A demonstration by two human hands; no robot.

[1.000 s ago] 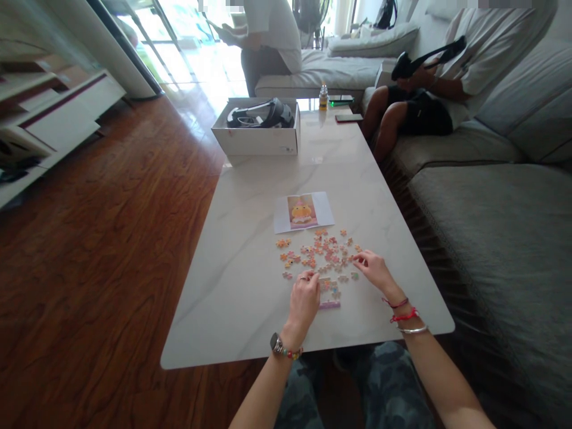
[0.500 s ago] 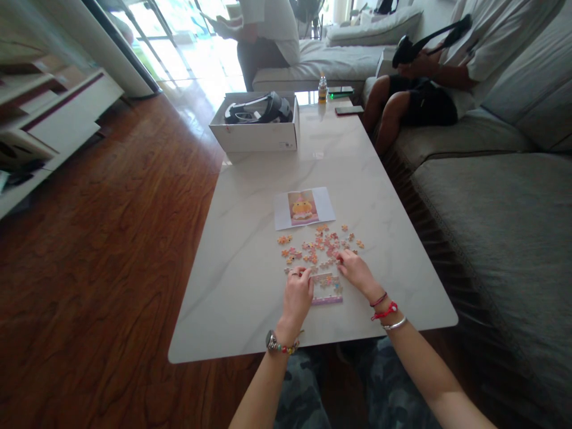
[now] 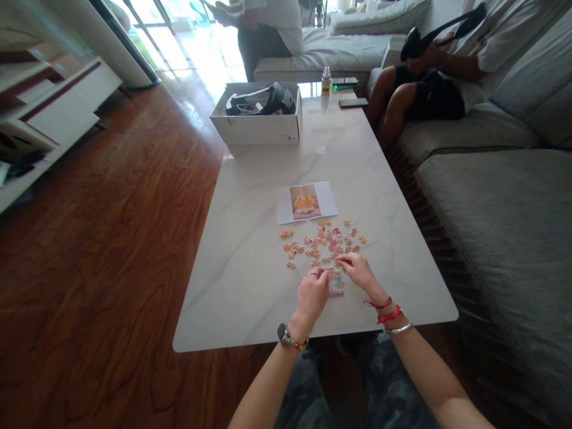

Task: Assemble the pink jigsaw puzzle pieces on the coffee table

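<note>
My left hand is closed in a pinch over the top left of a partly joined jigsaw puzzle, which has a purple lower edge. Whatever sits between its fingertips is too small to make out. Just up and to the right, my right hand pinches at a small puzzle piece by the near edge of the loose puzzle pieces. These are pink, orange and pale, and lie scattered beyond both hands. My left hand hides much of the joined part. Behind the pieces lies a printed picture sheet with a yellow figure.
On the white marbled table, an open white box holds a black headset-like device. A small bottle and a phone are at the far end. One person sits on the grey sofa at right; another is beyond the table.
My left hand has moved right, over the joined puzzle, covering more of it. My right hand stays near the loose pieces, fingertips still pinched. The camera view has shifted slightly.
</note>
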